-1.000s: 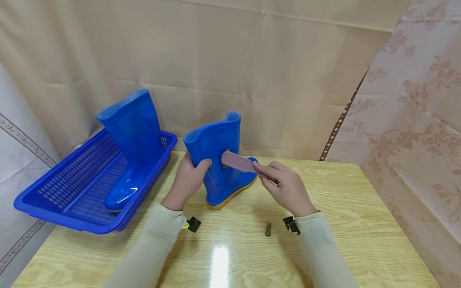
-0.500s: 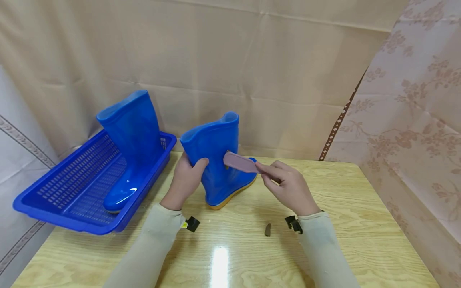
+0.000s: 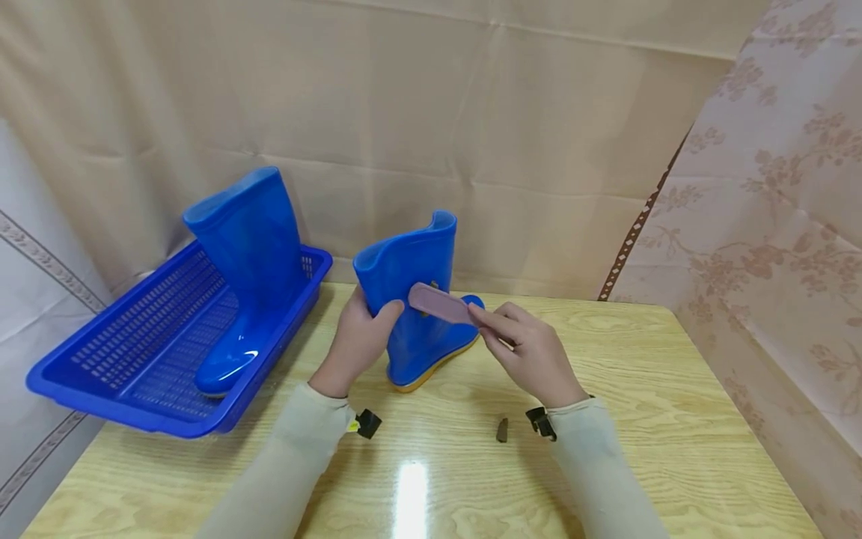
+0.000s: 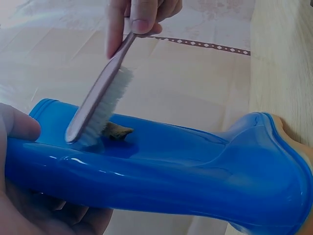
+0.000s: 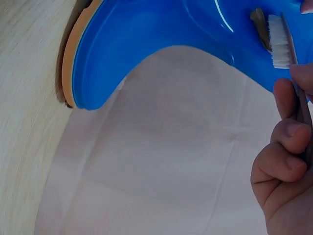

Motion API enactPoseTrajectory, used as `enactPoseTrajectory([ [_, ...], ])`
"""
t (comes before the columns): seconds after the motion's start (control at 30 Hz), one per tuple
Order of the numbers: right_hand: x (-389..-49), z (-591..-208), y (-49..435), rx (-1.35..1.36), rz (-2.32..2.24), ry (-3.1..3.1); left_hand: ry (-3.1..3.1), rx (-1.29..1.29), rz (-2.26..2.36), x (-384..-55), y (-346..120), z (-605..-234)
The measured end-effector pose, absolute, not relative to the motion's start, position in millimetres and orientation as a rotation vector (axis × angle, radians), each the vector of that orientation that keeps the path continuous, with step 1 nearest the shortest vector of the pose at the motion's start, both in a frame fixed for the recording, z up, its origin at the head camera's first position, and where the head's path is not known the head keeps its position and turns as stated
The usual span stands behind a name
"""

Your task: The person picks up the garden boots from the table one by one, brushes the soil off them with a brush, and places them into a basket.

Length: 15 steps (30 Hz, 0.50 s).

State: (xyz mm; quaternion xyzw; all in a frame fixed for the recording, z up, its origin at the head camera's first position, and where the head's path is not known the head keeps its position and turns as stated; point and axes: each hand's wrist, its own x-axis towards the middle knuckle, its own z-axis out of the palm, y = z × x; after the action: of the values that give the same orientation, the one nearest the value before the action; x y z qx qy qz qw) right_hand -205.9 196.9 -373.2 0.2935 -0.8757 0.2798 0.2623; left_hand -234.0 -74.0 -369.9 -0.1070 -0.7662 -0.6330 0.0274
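Observation:
A blue rubber boot (image 3: 411, 262) with a yellow-orange sole stands on the table, its shaft leaning left. My left hand (image 3: 360, 337) grips the shaft from the left, thumb on the near side; fingers wrap beneath it in the left wrist view. Between the thumb and fingers of my right hand (image 3: 532, 355) is the handle of a mauve-backed brush (image 3: 438, 302). Its white bristles (image 4: 110, 110) touch the shaft. Right beside them, a brown lump (image 4: 118, 131) sticks to the boot; in the head view the brush partly covers it.
At the left is a blue plastic basket (image 3: 168, 428) with a second blue boot (image 3: 256, 247) upright in it. A small brown piece (image 3: 502, 430) lies on the wooden table (image 3: 640, 389) near my right wrist. A beige cloth (image 3: 539, 150) hangs behind.
The boot's top swung slightly left, then back right along with my left hand. My right hand has moved the brush a little left across the shaft, exposing more of the brown lump.

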Motion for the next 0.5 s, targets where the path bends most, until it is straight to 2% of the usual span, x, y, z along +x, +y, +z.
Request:
enactPoseTrajectory([
  [0.5, -206.6, -373.0, 203.1, 0.728, 0.803, -2.414, -2.332, -0.181, -1.995, -238.6, -82.8, -369.5],
])
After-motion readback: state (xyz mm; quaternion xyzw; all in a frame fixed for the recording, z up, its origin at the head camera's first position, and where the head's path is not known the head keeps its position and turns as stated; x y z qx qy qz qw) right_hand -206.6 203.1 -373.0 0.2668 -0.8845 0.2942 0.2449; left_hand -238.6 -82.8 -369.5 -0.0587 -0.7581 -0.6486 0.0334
